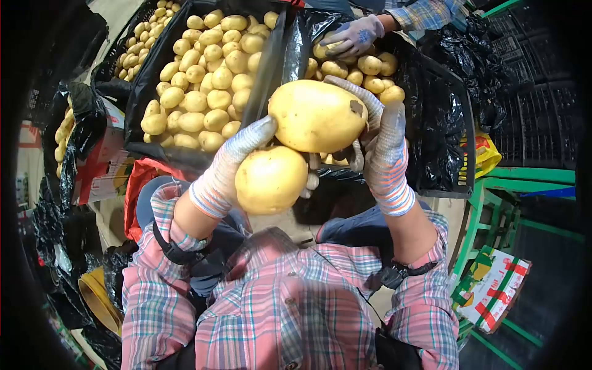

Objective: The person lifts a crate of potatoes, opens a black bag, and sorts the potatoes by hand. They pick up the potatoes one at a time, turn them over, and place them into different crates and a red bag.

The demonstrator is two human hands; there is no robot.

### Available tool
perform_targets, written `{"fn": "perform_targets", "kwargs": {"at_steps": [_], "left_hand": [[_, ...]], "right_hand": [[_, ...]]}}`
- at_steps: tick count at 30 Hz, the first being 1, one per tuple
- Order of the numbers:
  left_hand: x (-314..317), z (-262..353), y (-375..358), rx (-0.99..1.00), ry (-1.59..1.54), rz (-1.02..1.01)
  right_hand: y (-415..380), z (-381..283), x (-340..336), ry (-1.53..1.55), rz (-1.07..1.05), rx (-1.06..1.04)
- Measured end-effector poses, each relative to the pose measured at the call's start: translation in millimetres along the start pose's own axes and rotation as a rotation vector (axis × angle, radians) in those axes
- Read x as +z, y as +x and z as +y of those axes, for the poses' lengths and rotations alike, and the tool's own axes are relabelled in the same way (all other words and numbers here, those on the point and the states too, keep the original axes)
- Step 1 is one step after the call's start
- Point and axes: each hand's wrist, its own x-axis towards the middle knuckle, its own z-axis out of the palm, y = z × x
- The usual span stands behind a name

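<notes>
Both my hands wear striped knit gloves and are raised close to the camera. My left hand (243,151) is closed around a smaller round potato (271,180); its thumb also rests against a bigger potato. That large potato (314,116) has a dark blemish at its right end and is gripped by my right hand (387,148). The two potatoes touch each other. Some of my fingers are hidden behind them. Beyond my hands stands a black-lined crate (444,105) with potatoes (373,65) in it.
A second lined crate (132,123) full of potatoes sits at the left. Another person's gloved hand (354,37) reaches into the right crate. Green metal framework (472,228), a yellow bag (487,154) and a cardboard piece (493,290) are on the right.
</notes>
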Motion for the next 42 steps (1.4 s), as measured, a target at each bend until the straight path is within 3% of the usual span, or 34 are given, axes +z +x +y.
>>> {"fn": "perform_targets", "kwargs": {"at_steps": [1,2,3,6,8,9,11,12,13,16,17,19,21,23,24,26,30,39,42], "left_hand": [[0.1,-3.3,-0.2,-0.029,-0.104,-0.077],[1.4,-4.7,-0.3,-0.015,-0.067,-0.092],[4.1,-4.8,-0.7,-0.024,-0.063,-0.094],[13.1,-4.5,0.1,0.142,0.256,-0.007],[14.8,-10.0,0.6,0.167,0.269,0.016],[13.9,-13.0,1.4,0.197,0.277,0.045],[9.9,-16.1,3.8,0.177,0.244,0.046],[11.3,-14.6,4.0,0.180,0.250,0.031],[12.7,-12.5,3.7,0.187,0.257,0.019],[22.1,-10.5,3.5,0.333,0.399,0.097],[21.1,-10.8,2.6,0.340,0.396,0.106],[16.5,-9.6,1.0,0.341,0.398,0.085],[6.5,-10.1,-2.2,0.257,0.282,0.135],[16.5,-1.0,-6.5,0.312,0.312,-0.044],[15.8,0.5,-7.9,0.325,0.311,-0.041],[13.6,0.3,-10.7,0.276,0.378,0.036],[16.9,1.4,-14.3,0.345,0.439,0.024],[8.8,-1.1,-22.7,0.497,0.441,-0.120],[11.0,1.3,-36.2,0.395,0.369,-0.056]], "right_hand": [[0.0,6.7,-3.5,-0.193,0.003,-0.179],[-1.1,9.6,-6.2,-0.201,-0.042,-0.296],[-7.5,-5.5,1.3,-0.362,0.021,-0.269],[-10.4,-11.1,1.2,-0.442,0.064,-0.267],[-7.4,-10.5,-10.6,-0.879,0.009,-0.456],[-8.7,-8.6,-11.0,-0.880,0.016,-0.457],[-10.3,-4.7,-8.9,-0.315,0.068,-0.125],[-8.3,-6.4,-8.1,-0.183,0.065,0.003],[-8.3,-9.4,-7.5,-0.181,0.055,0.000],[-12.1,-26.7,-15.6,-0.278,-0.071,0.315],[-10.9,-25.3,-13.4,-0.278,-0.083,0.317],[-5.2,-21.9,-8.2,-0.519,-0.079,-0.142],[-6.0,-5.2,-11.7,-0.552,-0.130,-0.404],[0.0,1.5,-16.4,-0.703,-0.184,-0.647],[-0.2,1.8,-12.1,-0.702,-0.196,-0.654],[-8.3,3.8,-2.6,-0.310,-0.086,-0.361],[-8.7,1.6,1.1,-0.270,-0.143,-0.230],[-8.1,0.6,10.8,-0.522,-0.174,-0.452],[-8.6,-4.3,22.2,-0.402,-0.177,-0.376]]}}
